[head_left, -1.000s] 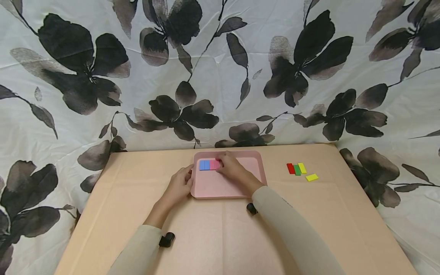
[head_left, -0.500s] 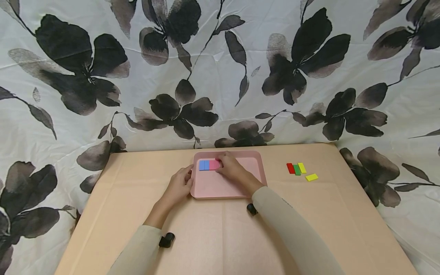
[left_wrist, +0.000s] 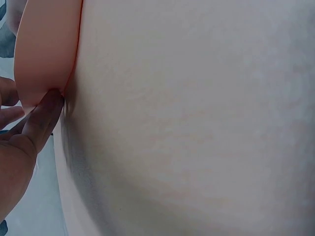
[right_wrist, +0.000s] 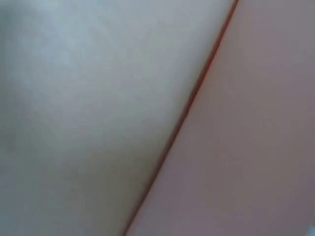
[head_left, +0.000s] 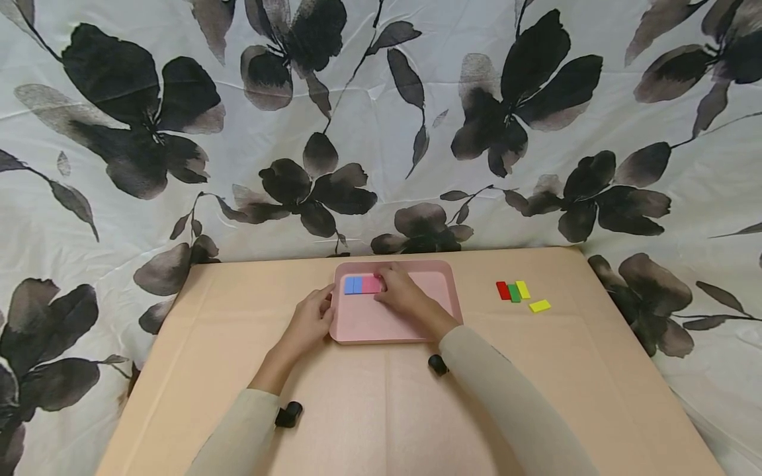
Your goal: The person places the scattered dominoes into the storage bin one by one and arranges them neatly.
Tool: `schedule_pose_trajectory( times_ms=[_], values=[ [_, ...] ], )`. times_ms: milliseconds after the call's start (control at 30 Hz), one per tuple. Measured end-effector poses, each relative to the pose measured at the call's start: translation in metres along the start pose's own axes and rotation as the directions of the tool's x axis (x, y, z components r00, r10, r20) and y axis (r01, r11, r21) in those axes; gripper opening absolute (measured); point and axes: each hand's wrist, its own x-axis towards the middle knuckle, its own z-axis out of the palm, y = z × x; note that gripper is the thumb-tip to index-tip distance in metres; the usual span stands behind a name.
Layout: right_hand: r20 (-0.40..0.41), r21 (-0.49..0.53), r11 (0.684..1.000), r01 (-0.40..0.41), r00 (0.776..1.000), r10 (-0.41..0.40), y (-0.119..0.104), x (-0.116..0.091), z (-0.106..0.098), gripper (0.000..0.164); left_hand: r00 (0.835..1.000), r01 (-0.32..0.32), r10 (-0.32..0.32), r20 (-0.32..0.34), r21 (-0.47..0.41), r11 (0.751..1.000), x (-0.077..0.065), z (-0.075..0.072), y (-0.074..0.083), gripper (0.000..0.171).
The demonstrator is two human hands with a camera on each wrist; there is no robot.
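Nearest the camera: two pale sleeves come in from the bottom edge over the tan table [head_left: 381,423]. A small black object [head_left: 289,414] sits by the left sleeve, another black object [head_left: 437,363] by the right sleeve, just short of the tray's near rim.

Left hand [head_left: 309,322]: lies at the tray's left edge, fingertips against the rim. Left wrist view shows fingers [left_wrist: 42,120] lightly bent, touching the rim of the pink tray [left_wrist: 44,49]; whether they curl round it cannot be told.

Pink tray [head_left: 369,324]: centre of table, toward the far edge. Near half of its floor is bare.

Right hand [head_left: 403,291]: on the tray floor, fingers reaching left to the pink tile [head_left: 372,284]. Fingertips touch the tile's right end; whether they pinch it or only press cannot be told. Right wrist view is a blur.

Blue tiles [head_left: 353,285]: two, side by side, touching the pink tile's left side, in the tray's far left corner.

To the right, well apart from the tray, on open table: red tile [head_left: 503,291], green tile [head_left: 514,293] and yellow tile [head_left: 522,289] bunched together; a second yellow tile [head_left: 540,306] just beside them.

Beyond the table's far edge: floral cloth [head_left: 381,119], black flowers on white.
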Motion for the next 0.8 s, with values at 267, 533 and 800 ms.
schedule_pose_trajectory(
  times_ms=[267,533,800],
  values=[
    [0.008,0.055,0.998,0.007,1.000,-0.007,-0.006,-0.018,-0.023,0.052,1.000,0.005,-0.005,0.001,0.017,1.000,0.000,0.000,0.002,0.055],
    [-0.029,0.054,0.994,0.097,0.995,-0.096,0.001,-0.041,-0.056,0.054,1.000,0.010,-0.010,0.000,0.010,1.000,0.000,-0.001,0.004,0.055],
    [-0.114,0.065,0.996,0.064,0.992,-0.057,0.024,-0.069,-0.087,0.051,1.000,0.021,-0.021,0.008,-0.002,1.000,0.000,-0.001,0.005,0.055]
  ],
)
